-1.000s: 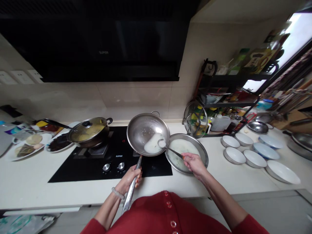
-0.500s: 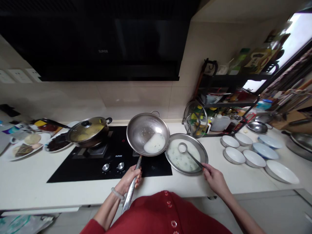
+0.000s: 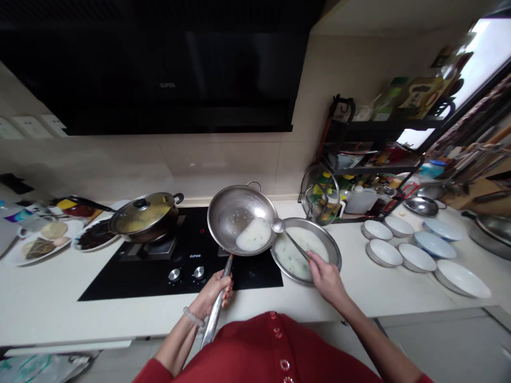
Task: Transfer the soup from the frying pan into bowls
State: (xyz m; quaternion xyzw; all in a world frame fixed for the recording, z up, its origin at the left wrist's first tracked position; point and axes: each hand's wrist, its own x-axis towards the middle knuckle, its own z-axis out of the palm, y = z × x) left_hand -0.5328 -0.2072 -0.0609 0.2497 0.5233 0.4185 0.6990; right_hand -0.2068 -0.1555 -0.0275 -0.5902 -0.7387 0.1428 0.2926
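Note:
My left hand [image 3: 217, 290] is wrapped round the metal handle of a wok [image 3: 227, 213], which is tilted to the right over the stove. White liquid with dark green bits [image 3: 253, 235] pools in the wok's lower right side. Against its right edge stands a metal basin [image 3: 336, 250] of similar white soup [image 3: 299, 255]. My right hand [image 3: 324, 271] grips the handle of a ladle [image 3: 278, 225], whose bowl is at the wok's right rim, over the basin's left edge. What the ladle holds is hard to tell.
A lidded pan [image 3: 146, 215] sits on the stove's left burner [image 3: 157, 250], with plates of food [image 3: 51, 242] further left. Several white and blue bowls [image 3: 417, 258] stand at the right. Behind the basin are a glass lid [image 3: 319, 194] and a spice rack [image 3: 375, 170].
My right hand has moved left with the ladle, whose bowl has gone from over the soup in the basin to the wok's rim. My left hand and the wok have hardly moved.

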